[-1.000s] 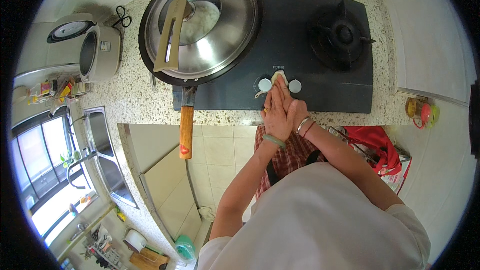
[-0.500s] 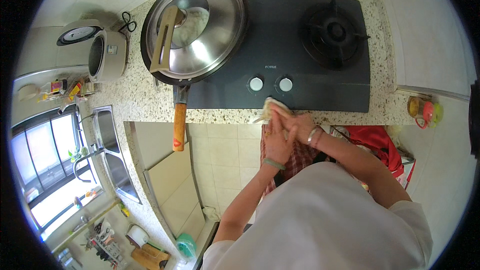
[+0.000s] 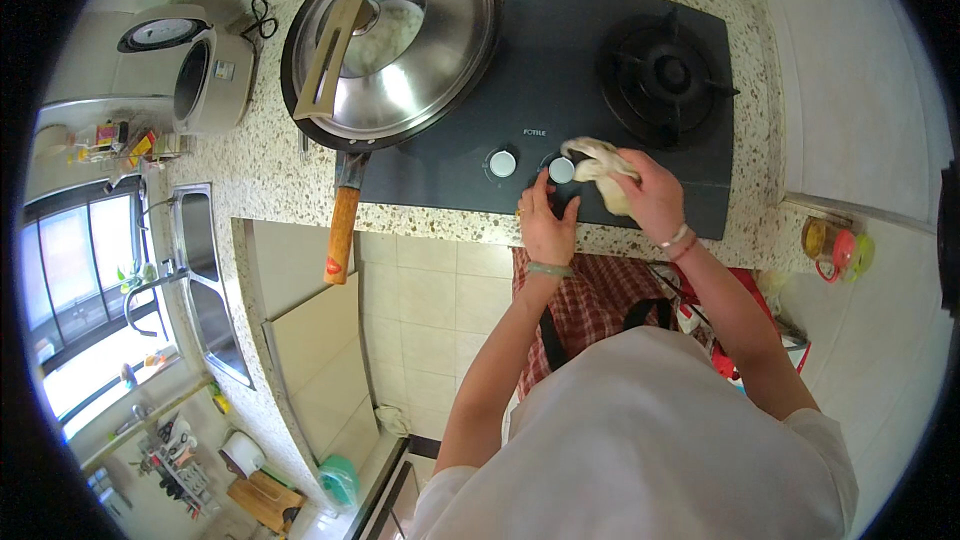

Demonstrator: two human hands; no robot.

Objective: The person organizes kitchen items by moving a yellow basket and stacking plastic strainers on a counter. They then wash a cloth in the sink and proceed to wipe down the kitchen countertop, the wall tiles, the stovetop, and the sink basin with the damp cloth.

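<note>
A cream-coloured cloth (image 3: 606, 178) is bunched in the fingers of my right hand (image 3: 655, 200), over the black gas stove (image 3: 430, 180) just right of its right-hand knob (image 3: 561, 170). My left hand (image 3: 547, 232) holds nothing; its fingers are apart and its fingertips lie at the stove's front edge, close below that same round knob. Whether a fingertip touches the knob, I cannot tell. Another round, silvery-white knob (image 3: 502, 163) sits to the left. A wide pan with a steel-and-glass lid (image 3: 430, 70) covers the left burner, its wooden handle (image 3: 341, 238) jutting toward me.
The right burner (image 3: 672, 72) stands bare with its black pan support. A rice cooker (image 3: 215, 80) with a raised lid is at the far left, above the sink (image 3: 215, 325). Cups (image 3: 845, 250) stand on the counter's right end. A checked apron (image 3: 610, 310) hangs at my front.
My hands have come apart from the counter's front edge. The right one has carried the cloth up and right onto the stove; the left has opened out beside the right-hand knob.
</note>
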